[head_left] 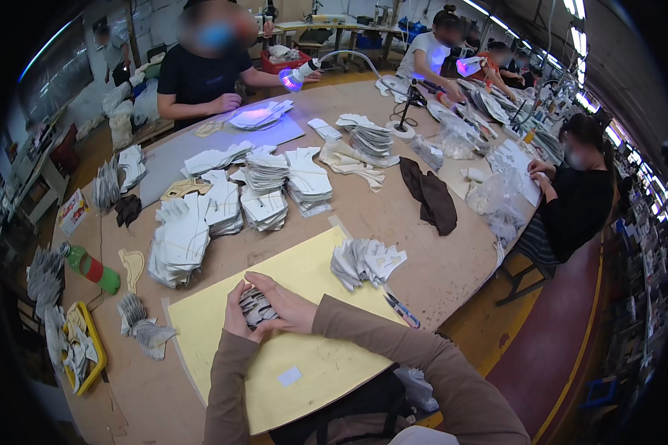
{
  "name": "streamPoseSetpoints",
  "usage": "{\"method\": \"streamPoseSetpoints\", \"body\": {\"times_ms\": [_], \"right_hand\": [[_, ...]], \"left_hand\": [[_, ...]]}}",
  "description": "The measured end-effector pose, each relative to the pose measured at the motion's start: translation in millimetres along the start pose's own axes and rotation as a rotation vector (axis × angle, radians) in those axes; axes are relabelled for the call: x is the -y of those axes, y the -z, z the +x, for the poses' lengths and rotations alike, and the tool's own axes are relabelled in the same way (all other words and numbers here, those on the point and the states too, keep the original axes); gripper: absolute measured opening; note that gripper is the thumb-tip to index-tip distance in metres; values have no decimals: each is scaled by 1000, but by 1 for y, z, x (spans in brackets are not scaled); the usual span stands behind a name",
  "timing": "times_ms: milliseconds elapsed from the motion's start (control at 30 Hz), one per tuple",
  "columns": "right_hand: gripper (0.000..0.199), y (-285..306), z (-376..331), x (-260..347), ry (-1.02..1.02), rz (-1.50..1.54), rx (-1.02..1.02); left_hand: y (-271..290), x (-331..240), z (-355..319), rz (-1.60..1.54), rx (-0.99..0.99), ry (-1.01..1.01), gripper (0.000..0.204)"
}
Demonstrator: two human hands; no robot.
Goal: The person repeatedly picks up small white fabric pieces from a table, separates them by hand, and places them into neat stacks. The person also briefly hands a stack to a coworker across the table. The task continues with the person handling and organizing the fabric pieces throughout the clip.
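Observation:
Over a yellow sheet [215, 323], my left hand [236, 317] and my right hand [289, 305] close round a small stack of cut grey pieces [257, 307]. The left palm presses one side of it and the right fingers wrap across the top and other side. Only the edges of the pieces show between my hands. To the right of them, a fanned stack of grey-white cut pieces [364, 262] lies on the sheet's edge. Small thread snips [402, 308] rest beside it. A small white paper slip [289, 376] lies nearer me.
Tall stacks of white cut pieces [178, 241] stand beyond the sheet. At left are a green bottle [89, 267] and a yellow tray [95, 371] of scraps. Dark brown cloth [429, 196] lies right of centre. Co-workers sit or stand around the table, near a lamp [297, 76].

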State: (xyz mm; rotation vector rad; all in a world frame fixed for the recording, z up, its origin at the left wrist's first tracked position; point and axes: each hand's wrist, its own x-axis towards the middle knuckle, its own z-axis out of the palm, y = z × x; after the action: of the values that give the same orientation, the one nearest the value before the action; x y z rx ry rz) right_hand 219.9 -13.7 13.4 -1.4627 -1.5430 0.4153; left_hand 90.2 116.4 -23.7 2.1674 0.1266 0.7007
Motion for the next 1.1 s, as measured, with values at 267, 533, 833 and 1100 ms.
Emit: {"method": "streamPoseSetpoints", "body": {"times_ms": [267,533,833,1100], "right_hand": [[68,-8,0,-5,-83,-31,-21],[67,-14,0,5,-113,31,-93],[66,-25,0,6,-153,-13,-83],[72,-3,0,7,-182,157,-39]], "left_hand": [[-2,-4,2,270,-19,27,91],[-24,-4,-4,-98,-155,246,90],[-5,-5,1,329,-96,-4,69],[11,-14,6,268,-63,300,83]]}}
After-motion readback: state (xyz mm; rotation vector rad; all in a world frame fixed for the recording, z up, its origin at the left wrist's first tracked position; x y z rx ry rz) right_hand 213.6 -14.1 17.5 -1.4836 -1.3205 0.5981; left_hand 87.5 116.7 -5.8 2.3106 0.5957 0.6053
